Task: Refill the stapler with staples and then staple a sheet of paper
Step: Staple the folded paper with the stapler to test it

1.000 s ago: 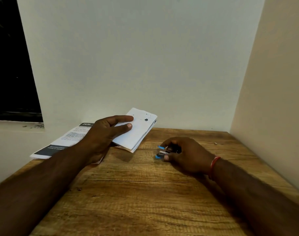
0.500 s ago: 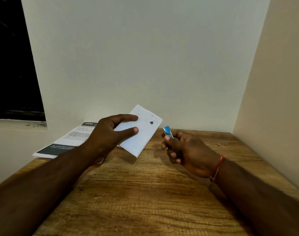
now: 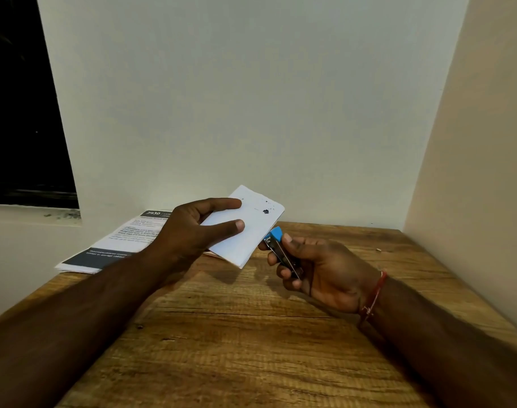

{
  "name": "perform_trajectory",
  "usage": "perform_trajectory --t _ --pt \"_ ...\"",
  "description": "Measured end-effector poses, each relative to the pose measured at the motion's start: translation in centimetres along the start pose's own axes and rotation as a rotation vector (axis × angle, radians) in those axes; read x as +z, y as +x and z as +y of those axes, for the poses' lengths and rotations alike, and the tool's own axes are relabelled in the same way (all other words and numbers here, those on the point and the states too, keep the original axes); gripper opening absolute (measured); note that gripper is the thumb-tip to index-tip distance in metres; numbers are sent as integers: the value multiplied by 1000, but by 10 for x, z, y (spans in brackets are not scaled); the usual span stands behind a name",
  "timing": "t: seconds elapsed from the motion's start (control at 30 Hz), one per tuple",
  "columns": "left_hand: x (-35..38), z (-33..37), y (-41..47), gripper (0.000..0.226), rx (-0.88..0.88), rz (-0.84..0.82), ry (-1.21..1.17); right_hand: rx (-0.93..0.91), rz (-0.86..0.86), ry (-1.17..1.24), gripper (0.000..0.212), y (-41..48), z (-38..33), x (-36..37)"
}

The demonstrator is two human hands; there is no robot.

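Observation:
My left hand [image 3: 192,231] holds a folded white sheet of paper [image 3: 248,228] tilted up above the wooden table [image 3: 251,348], thumb on top and fingers beneath. The paper carries a few dark ink spots near its far corner. My right hand [image 3: 319,269] grips a small stapler [image 3: 281,251] with a blue tip and a metal body. The stapler's blue tip touches the right edge of the folded paper. Whether the edge sits inside the stapler's jaw is hidden.
A printed leaflet [image 3: 119,242] with dark bands lies at the table's back left, partly over the edge. A tiny scrap [image 3: 378,249] lies near the back right. Walls close the table at the back and right; a dark window [image 3: 22,113] is at left.
My right hand lifted the stapler off the table and brought it left to the paper's edge. My left hand raised and tilted the folded paper slightly.

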State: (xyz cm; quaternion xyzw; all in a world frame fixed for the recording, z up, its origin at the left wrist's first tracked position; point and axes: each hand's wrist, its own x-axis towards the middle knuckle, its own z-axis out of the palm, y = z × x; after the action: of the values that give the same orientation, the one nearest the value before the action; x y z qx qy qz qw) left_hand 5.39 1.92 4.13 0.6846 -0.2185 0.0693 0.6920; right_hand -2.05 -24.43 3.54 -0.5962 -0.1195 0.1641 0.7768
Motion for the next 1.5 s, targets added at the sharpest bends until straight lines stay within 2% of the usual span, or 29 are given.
perform_trajectory --t 0.27,0.43,0.5,0.7,0.87,1.1,1.3,1.5 --pt "0 3 -6 42 84 -9 162 -31 28 -58 31 -3 2 8" --pt "1 7 -10 45 159 -7 353 -43 35 -133 46 -3 4 8" --pt "2 9 -12 46 179 -19 393 -35 46 -151 45 -4 4 11" --pt "4 12 -15 50 222 -53 429 -34 159 -117 38 -3 3 12" --pt "4 12 -16 52 239 -86 438 -117 251 -138 50 1 1 2" --pt "3 12 -14 53 275 -102 507 -198 265 -129 39 4 -2 -13" --pt "2 7 -14 54 276 -137 517 -203 265 -153 50 9 3 -22" --pt "2 7 -13 53 285 -168 544 -199 263 -159 37 8 2 -21"
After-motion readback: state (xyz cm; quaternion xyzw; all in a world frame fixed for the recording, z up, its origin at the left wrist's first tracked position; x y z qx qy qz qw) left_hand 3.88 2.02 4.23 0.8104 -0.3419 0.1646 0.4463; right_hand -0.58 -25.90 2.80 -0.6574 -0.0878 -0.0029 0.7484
